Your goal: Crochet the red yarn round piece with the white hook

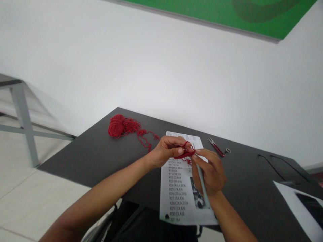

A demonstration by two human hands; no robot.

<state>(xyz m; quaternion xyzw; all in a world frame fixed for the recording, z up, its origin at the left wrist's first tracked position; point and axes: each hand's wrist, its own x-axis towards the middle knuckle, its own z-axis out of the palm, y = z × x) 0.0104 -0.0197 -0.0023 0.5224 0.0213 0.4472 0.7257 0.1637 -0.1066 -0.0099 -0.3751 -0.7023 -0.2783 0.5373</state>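
Note:
My left hand (168,151) pinches a small piece of red crochet work (186,155) between thumb and fingers, with a strand of red yarn looped over the fingers. My right hand (210,169) is closed around a crochet hook (202,179) with a pale grey handle, its tip at the edge of the red piece. Beneath both hands lies a printed pattern sheet (174,210) with rows of stitch counts and a photo. Loose yarn trails leftward from the left hand to a red yarn ball (117,126).
Small red-handled scissors (216,147) and a little metal ring-like item (228,150) lie right of the sheet on the dark table (101,158). Farther right are eyeglasses (280,171) and a white sheet with a black area (297,205). A white wall stands behind.

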